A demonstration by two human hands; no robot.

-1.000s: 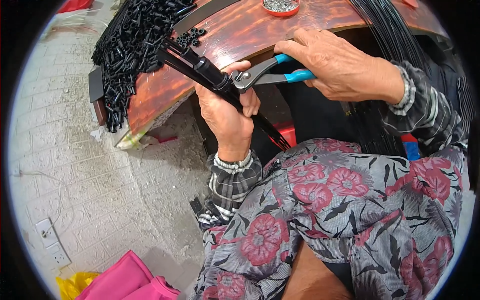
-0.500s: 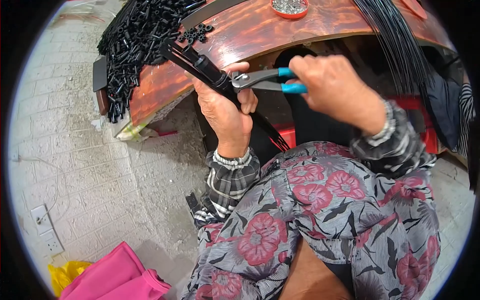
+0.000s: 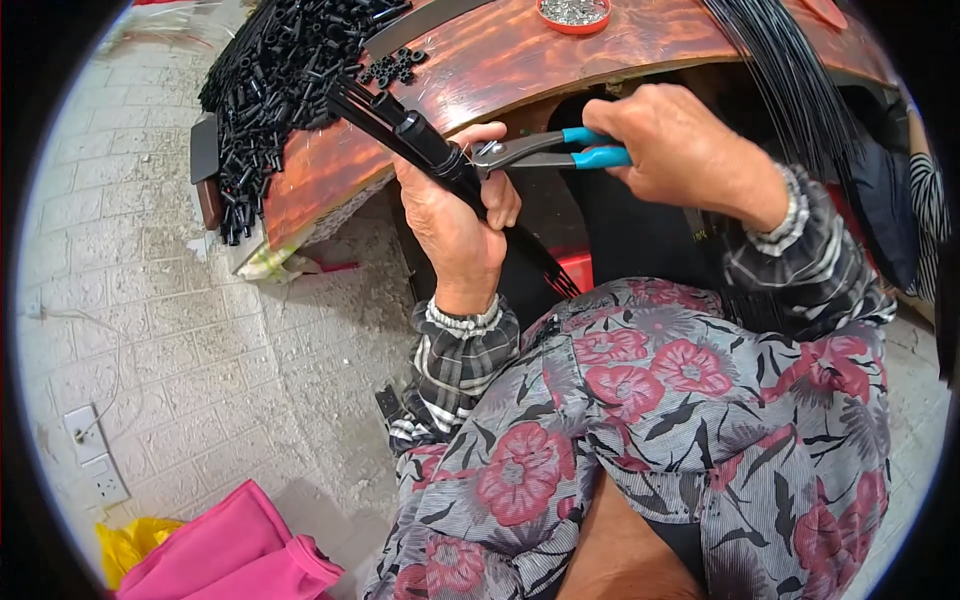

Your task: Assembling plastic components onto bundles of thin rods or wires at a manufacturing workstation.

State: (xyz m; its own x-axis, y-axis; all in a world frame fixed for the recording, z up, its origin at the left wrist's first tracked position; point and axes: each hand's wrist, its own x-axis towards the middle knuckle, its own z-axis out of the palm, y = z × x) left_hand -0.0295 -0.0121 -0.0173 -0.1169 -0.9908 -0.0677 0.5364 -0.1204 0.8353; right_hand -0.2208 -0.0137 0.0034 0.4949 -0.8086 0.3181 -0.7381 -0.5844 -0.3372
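My left hand is closed around a bundle of slim black rods with a black plastic collar, which looks like an umbrella frame. It is held at a slant, its upper end toward the table and its lower rods reaching down to my lap. My right hand grips the blue handles of a pair of pliers. The metal jaws sit at the collar, beside my left thumb and fingers. Something thin and wire-like shows at the jaws, too small to make out fully.
On the wooden table lie a heap of black plastic tubes, small black rings and a red dish of metal bits. Long black rods overhang at right. A striped sleeve shows there. Pink cloth lies lower left.
My right hand has shifted slightly right, and the pliers' handles are closer together. The jaws have moved a little away from the rods. My left hand has barely moved.
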